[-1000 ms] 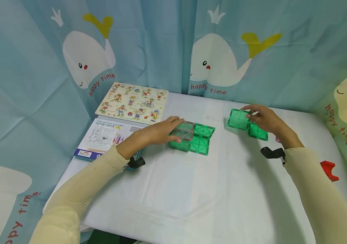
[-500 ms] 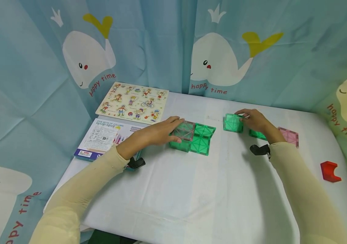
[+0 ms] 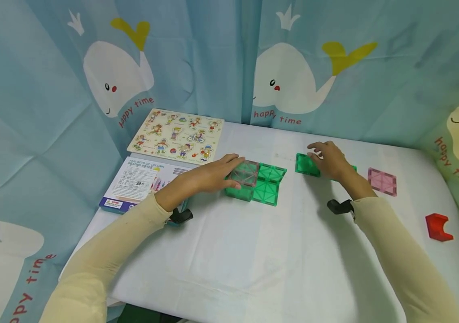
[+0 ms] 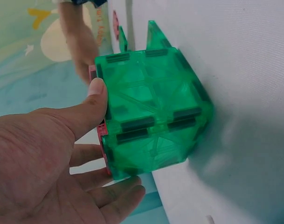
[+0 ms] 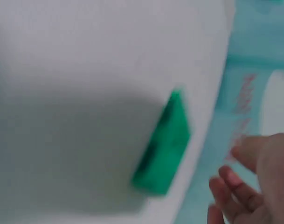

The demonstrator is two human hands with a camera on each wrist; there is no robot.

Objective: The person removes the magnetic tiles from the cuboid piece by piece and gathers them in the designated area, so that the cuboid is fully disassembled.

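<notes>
My left hand (image 3: 213,174) holds a small box of see-through magnetic tiles (image 4: 153,100), thumb on one side and fingers at the other. Its walls are green, and a pink tile (image 3: 245,173) covers the top. More green tiles (image 3: 264,192) join it on the right, one (image 3: 274,171) slanting out. My right hand (image 3: 329,160) hovers with loosely bent fingers above a green magnetic tile (image 3: 307,166). In the right wrist view that green piece (image 5: 165,147) is blurred, apart from the fingers. Another green tile (image 3: 354,168) is mostly hidden behind the right hand.
A pink magnetic tile (image 3: 382,181) lies flat on the right, with a red notched block (image 3: 438,227) nearer the front. A picture puzzle board (image 3: 177,135) and a boxed set (image 3: 136,184) occupy the left. Behind the table (image 3: 245,260) hangs a whale-print curtain (image 3: 213,63).
My right hand has moved left and let go of the green tile, which now sits on the table. The pink tile at right has come into view. My left hand stays put.
</notes>
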